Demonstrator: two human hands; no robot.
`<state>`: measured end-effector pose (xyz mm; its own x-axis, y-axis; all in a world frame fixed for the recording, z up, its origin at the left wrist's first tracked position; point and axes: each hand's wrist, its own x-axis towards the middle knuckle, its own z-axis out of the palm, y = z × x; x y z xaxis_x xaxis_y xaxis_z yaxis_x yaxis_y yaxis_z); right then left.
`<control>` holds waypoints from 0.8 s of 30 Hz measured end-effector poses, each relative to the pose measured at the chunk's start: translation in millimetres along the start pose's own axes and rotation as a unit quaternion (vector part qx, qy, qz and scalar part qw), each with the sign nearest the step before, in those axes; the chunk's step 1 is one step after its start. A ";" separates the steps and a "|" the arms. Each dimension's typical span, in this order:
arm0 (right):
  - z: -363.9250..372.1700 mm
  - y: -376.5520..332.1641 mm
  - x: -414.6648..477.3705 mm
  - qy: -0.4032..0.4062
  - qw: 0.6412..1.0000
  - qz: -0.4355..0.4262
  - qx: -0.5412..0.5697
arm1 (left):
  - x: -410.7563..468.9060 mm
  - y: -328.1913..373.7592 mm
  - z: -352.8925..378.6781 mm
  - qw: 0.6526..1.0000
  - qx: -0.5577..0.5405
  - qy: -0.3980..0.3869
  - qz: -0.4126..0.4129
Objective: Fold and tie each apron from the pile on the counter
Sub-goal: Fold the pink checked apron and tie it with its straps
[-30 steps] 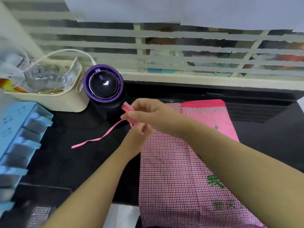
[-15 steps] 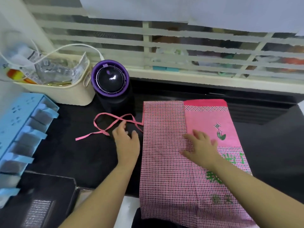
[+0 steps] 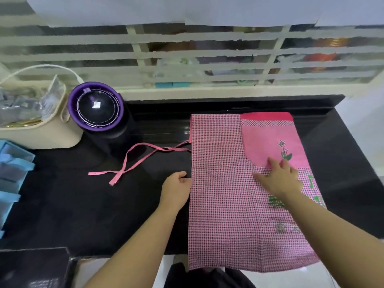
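Observation:
A pink checked apron [image 3: 224, 204] lies flat on the black counter [image 3: 72, 204], folded lengthwise, with its lower end hanging over the front edge. Its plain pink bib part with a small flower print [image 3: 272, 142] shows at the upper right. Two pink tie strings [image 3: 133, 161] trail left from the apron's upper left edge and cross on the counter. My left hand [image 3: 176, 188] curls at the apron's left edge; whether it pinches the cloth I cannot tell. My right hand [image 3: 280, 177] rests flat on the apron, fingers spread.
A black and purple round appliance [image 3: 96, 107] stands behind the strings. A cream tub [image 3: 41, 136] with packets sits at the far left, with blue plastic organisers [image 3: 12, 173] in front of it. A slatted window grille [image 3: 187, 59] runs along the back.
Both hands let go of the raised strings, which now lie on the counter. My left hand moved down to the apron's left edge; my right hand pressed flat and slid right.

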<state>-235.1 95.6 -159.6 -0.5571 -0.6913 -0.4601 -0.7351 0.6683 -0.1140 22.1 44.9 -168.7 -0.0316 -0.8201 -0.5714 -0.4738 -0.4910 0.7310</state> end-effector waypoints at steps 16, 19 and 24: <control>16.7 12.7 -26.6 0.087 0.978 0.012 0.191 | -11.1 -16.5 -39.1 0.991 0.032 0.132 0.002; 21.8 28.8 -37.8 0.050 0.967 0.049 0.246 | -23.8 -28.0 -39.7 0.991 0.059 0.121 0.015; 8.6 28.7 -45.1 -0.098 0.948 -0.006 0.304 | -43.6 -46.7 -41.8 0.989 0.112 0.056 0.074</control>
<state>-227.8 148.3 -149.6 -0.4238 -0.6747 -0.6043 -0.3493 0.7373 -0.5782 82.4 91.3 -162.3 -0.0247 -0.9118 -0.4099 -0.6543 -0.2952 0.6962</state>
